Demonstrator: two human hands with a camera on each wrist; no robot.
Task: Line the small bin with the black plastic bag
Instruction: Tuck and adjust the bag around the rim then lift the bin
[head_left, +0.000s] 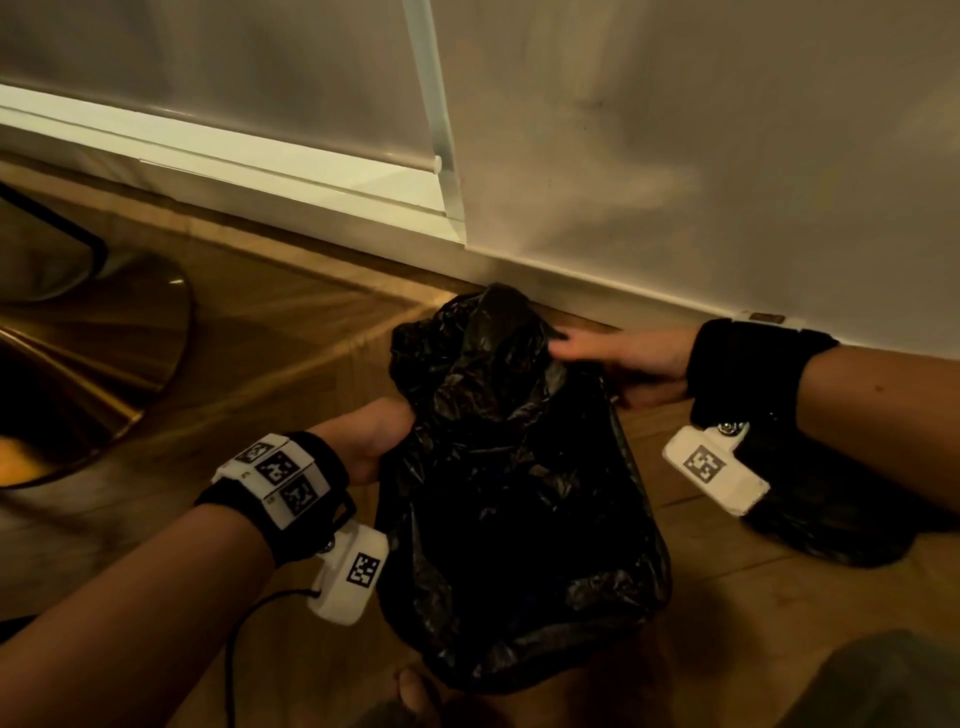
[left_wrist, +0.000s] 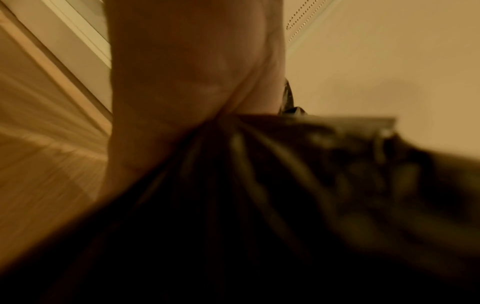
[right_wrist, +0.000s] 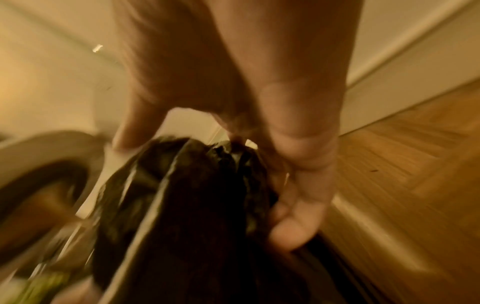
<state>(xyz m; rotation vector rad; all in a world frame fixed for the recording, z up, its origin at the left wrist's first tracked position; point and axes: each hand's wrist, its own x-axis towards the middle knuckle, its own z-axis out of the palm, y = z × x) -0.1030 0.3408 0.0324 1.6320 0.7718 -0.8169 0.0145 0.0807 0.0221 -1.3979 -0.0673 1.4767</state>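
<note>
The crumpled black plastic bag (head_left: 509, 493) stands in a tall heap on the wooden floor near the wall. It covers the small bin, which I cannot make out under it. My left hand (head_left: 374, 436) grips the bag's left side, fingers buried in the plastic. In the left wrist view the bag (left_wrist: 259, 205) gathers into folds at my left hand (left_wrist: 182, 82). My right hand (head_left: 613, 358) is at the upper right of the bag, fingers reaching left over it. In the right wrist view my right hand (right_wrist: 259, 102) pinches the bag (right_wrist: 194, 205) between thumb and fingers.
A white wall with skirting (head_left: 649, 296) runs right behind the bag. A round glass table base (head_left: 104, 364) stands at the left. Another dark plastic bundle (head_left: 831, 519) lies under my right forearm. A black cable (head_left: 244, 623) trails from my left wrist. A bare foot (head_left: 415, 691) is near the bag's front.
</note>
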